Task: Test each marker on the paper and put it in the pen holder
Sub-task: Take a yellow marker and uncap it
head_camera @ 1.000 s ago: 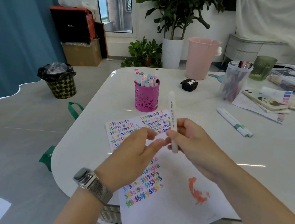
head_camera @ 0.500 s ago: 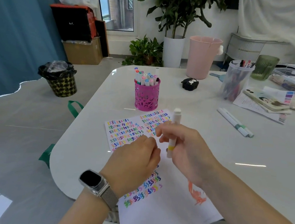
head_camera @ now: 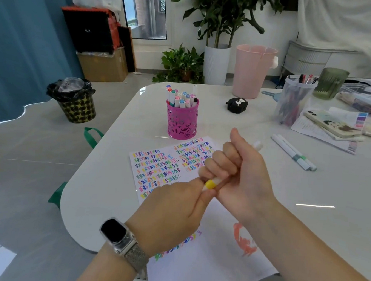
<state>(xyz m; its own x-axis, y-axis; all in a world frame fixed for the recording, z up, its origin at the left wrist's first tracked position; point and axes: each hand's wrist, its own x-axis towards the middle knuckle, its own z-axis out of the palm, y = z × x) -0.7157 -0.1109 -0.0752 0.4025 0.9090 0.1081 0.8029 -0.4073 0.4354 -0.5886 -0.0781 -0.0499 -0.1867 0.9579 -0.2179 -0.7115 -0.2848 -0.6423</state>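
The right hand (head_camera: pixel 241 179) is curled tight around a white marker (head_camera: pixel 211 184) with a yellow band, above the paper (head_camera: pixel 214 266) by the near edge of the tabletop (head_camera: pixel 307 218). The left hand (head_camera: pixel 171 213) pinches its lower end. The pink pen holder (head_camera: pixel 181 122) stands just past the paper.

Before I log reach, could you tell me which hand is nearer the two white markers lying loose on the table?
Right. The right hand sits just left of the two white markers; the left hand is lower and further left.
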